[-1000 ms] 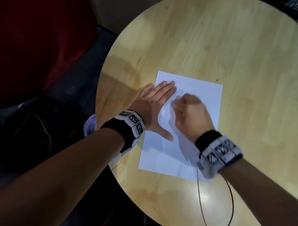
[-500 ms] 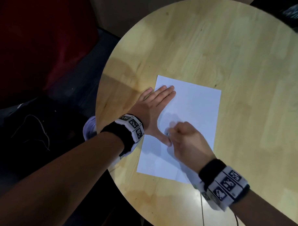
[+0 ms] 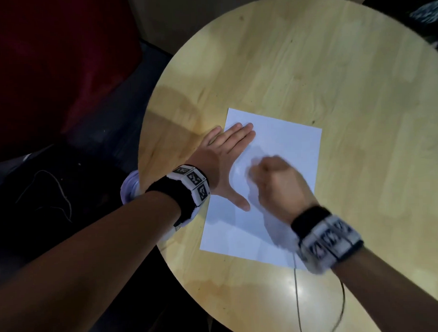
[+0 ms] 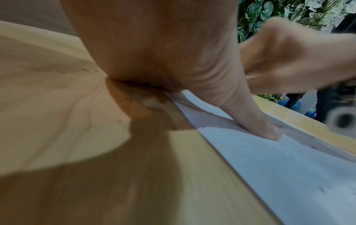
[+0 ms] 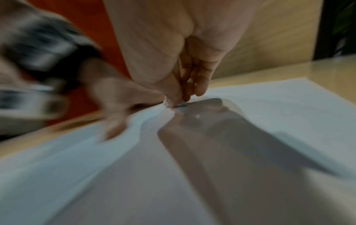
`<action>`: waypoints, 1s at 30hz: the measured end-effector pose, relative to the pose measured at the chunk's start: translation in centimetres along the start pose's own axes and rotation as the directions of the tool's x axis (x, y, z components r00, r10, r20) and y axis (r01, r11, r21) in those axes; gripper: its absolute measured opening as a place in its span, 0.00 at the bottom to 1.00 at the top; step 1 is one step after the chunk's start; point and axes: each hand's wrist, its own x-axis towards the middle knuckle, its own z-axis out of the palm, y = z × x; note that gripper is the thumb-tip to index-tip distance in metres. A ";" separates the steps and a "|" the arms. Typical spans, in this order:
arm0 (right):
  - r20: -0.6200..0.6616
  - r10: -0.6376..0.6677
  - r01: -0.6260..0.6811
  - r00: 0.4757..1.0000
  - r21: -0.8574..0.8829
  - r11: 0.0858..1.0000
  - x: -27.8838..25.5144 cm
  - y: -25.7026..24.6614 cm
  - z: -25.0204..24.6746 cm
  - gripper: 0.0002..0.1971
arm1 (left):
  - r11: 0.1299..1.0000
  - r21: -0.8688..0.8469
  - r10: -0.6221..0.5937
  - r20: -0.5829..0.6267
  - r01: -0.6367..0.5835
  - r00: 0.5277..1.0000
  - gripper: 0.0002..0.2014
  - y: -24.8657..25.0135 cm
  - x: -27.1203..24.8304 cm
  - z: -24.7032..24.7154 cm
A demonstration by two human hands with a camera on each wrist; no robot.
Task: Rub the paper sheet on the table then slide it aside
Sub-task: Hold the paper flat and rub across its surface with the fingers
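Observation:
A white paper sheet [image 3: 286,143] lies on the round wooden table [image 3: 308,63], near its left edge. My left hand [image 3: 227,150] lies flat on the sheet's left side, fingers straight and thumb spread, pressing it down; the thumb [image 4: 240,109] rests on the paper [image 4: 289,167]. My right hand [image 3: 270,179] is curled into a loose fist over the middle of the sheet, blurred by motion. In the right wrist view its thumb and fingertips [image 5: 179,100] pinch a small pale object, too blurred to name, against the paper [image 5: 269,106].
A thin dark cable [image 3: 297,299] trails across the table's near part from my right wrist. The table's left rim runs just under my left wrist, with a white object [image 3: 129,191] below it. Dark floor and a red surface [image 3: 48,60] lie to the left.
My right hand has rubbed back and forth: far part of the sheet, then pulled near my left thumb, now out to the middle again. Left hand and sheet have stayed put.

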 end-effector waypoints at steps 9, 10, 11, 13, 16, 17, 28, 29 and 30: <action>0.019 -0.003 0.002 1.000 0.061 0.998 -3.7 -2.0 1.0 0.12 | 1.000 -0.009 -0.009 -0.012 0.009 1.000 0.79 0.1 -0.2 0.1; 0.034 -0.031 0.029 0.999 0.075 0.997 -3.3 -1.8 0.7 0.13 | 1.000 -0.011 -0.008 -0.013 0.008 1.000 0.79 0.1 -0.2 0.0; 0.035 -0.037 0.035 0.999 0.062 0.997 -1.9 -1.2 0.3 0.12 | 1.000 -0.009 -0.007 -0.011 0.007 1.000 0.79 0.1 -0.1 0.0; -0.034 0.029 -0.030 0.999 -0.015 0.999 1.9 0.4 -0.2 0.08 | 1.000 0.001 -0.006 0.004 0.006 1.000 0.80 0.0 0.1 0.0; -0.151 0.143 -0.151 0.978 -0.045 0.987 4.6 1.3 -0.2 0.07 | 1.000 0.019 -0.005 0.003 0.005 1.000 0.80 0.0 0.1 0.2; -0.128 0.146 -0.150 0.981 -0.025 0.988 3.6 0.7 0.1 0.07 | 1.000 0.020 -0.004 -0.001 0.004 1.000 0.80 0.0 0.1 0.2; -0.086 0.125 -0.127 0.989 -0.020 0.992 3.4 0.8 0.4 0.10 | 1.000 0.006 -0.005 -0.022 0.005 1.000 0.80 0.1 -0.1 0.1; -0.092 0.126 -0.128 0.988 -0.010 0.992 2.7 0.3 0.6 0.11 | 1.000 0.011 0.000 -0.025 0.001 1.000 0.79 0.0 -0.1 0.2; -0.077 0.106 -0.107 0.991 -0.005 0.994 1.5 -0.3 1.0 0.11 | 1.000 0.019 0.005 -0.031 -0.004 1.000 0.79 0.0 -0.1 0.2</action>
